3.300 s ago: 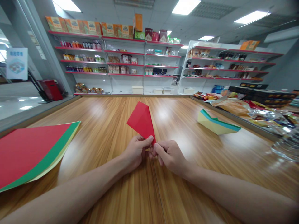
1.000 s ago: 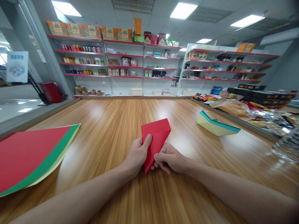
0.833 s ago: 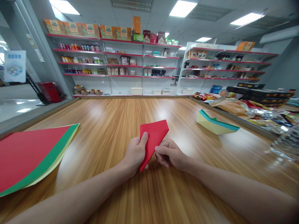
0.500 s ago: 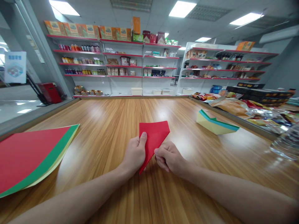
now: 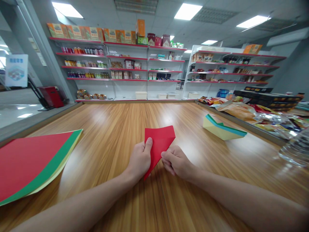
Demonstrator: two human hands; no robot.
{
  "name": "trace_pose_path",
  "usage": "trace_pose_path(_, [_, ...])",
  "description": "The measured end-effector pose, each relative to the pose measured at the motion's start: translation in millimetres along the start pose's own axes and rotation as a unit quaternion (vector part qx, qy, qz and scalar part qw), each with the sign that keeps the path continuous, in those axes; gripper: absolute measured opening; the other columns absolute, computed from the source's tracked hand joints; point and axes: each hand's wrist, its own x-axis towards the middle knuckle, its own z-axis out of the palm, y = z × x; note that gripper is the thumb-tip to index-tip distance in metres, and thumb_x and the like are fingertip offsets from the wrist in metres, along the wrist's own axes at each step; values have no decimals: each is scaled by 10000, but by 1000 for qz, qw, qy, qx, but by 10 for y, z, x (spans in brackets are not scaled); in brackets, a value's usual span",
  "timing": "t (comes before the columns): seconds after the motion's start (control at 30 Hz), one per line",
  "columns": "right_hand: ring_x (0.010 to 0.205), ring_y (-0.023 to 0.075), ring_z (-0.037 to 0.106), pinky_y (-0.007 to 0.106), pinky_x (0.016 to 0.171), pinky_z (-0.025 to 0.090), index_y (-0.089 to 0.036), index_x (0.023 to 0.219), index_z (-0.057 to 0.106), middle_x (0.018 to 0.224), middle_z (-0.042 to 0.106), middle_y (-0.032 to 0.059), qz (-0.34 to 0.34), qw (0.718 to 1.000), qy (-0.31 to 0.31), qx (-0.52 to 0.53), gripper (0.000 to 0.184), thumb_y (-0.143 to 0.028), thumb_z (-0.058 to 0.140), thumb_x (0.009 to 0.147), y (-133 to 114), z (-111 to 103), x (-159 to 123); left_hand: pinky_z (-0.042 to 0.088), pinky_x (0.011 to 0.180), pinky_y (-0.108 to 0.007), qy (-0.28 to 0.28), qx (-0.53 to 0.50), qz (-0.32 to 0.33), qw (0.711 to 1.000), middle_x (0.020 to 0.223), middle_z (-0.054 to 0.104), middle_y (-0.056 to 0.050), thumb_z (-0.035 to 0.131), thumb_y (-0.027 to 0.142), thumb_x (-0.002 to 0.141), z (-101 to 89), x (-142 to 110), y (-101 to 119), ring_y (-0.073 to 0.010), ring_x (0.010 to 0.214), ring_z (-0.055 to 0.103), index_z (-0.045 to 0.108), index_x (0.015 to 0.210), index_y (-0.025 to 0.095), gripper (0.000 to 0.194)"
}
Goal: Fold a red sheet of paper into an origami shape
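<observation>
A folded red paper (image 5: 159, 140) lies on the wooden table (image 5: 116, 129) in front of me, its narrow tip pointing toward me. My left hand (image 5: 140, 159) grips its left edge, thumb on top. My right hand (image 5: 176, 161) has its fingers curled and pinches the paper's right edge low down. Both hands rest on the tabletop.
A stack of red, green and yellow sheets (image 5: 31, 161) lies at the left. Folded yellow and teal paper pieces (image 5: 223, 129) sit at the right. Snack packets (image 5: 243, 111) and a clear plastic item (image 5: 294, 148) crowd the right edge. Store shelves (image 5: 125, 67) stand behind.
The red paper was held up with its tip pinched between both hands; it now lies down on the table, turned, and both hands have shifted along its edges.
</observation>
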Motion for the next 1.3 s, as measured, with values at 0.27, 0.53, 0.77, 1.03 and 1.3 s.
trace_pose_path(0.27, [283,75,277,226,350,197,-189,440,410,292,355,-44,-18,995,37,91,427,-365,451,828,91,-119,79,218,316,-201,14,5,62,998,424,396,32,443,535,864,-11,44,-31,-81,341,337,426,531,174,491])
trace_pose_path(0.53, [300,72,317,228,356,193,-181,395,416,306,371,-28,-34,996,81,-20,459,-361,475,813,28,-154,79,218,394,-229,15,29,80,996,457,412,19,447,547,855,-33,78,-70,-99,409,328,424,507,175,511])
trace_pose_path(0.77, [291,65,286,228,363,189,-195,443,383,303,350,-54,-34,989,125,78,386,-335,494,785,110,-257,149,193,403,-237,4,10,57,998,469,389,24,435,550,852,-20,77,-108,-99,411,292,410,524,182,494])
trace_pose_path(1.03, [302,68,313,227,353,187,-179,384,422,308,373,-30,-36,987,157,-19,399,-315,524,746,54,-310,156,203,419,-244,15,47,87,995,478,409,15,439,547,849,-31,95,-108,-105,430,322,404,504,180,504])
trace_pose_path(1.3, [310,68,269,229,363,162,-189,462,403,330,316,-55,-34,973,214,84,327,-298,479,761,163,-471,254,171,372,-232,19,16,61,998,436,366,32,487,552,829,-24,61,-113,-87,382,294,368,494,189,508])
